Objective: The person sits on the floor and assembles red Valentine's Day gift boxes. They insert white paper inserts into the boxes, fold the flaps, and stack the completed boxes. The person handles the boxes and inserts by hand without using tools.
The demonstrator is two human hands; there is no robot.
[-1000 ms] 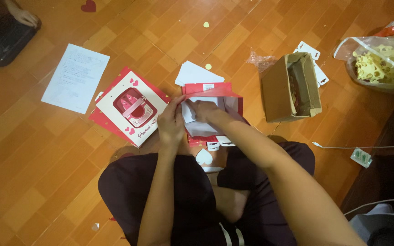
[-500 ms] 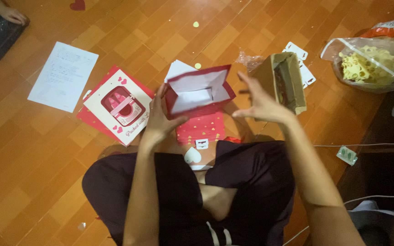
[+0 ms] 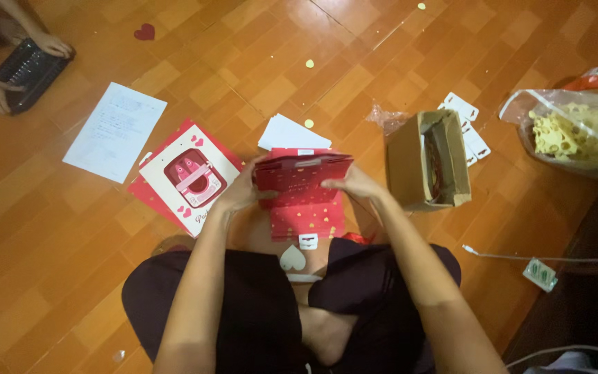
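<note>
Head view: a red gift box (image 3: pixel 304 173) with small hearts is held just above the wooden floor (image 3: pixel 57 228), in front of the crossed legs. It is gripped at its left end by the left hand (image 3: pixel 241 194), fingers closed on the edge, and at its right by the right hand (image 3: pixel 354 184), fingers curled over the top, probably to steady it. A flat red sheet (image 3: pixel 307 215) lies beneath; an open cardboard box (image 3: pixel 428 161) stands right, a printed card (image 3: pixel 188 179) left.
</note>
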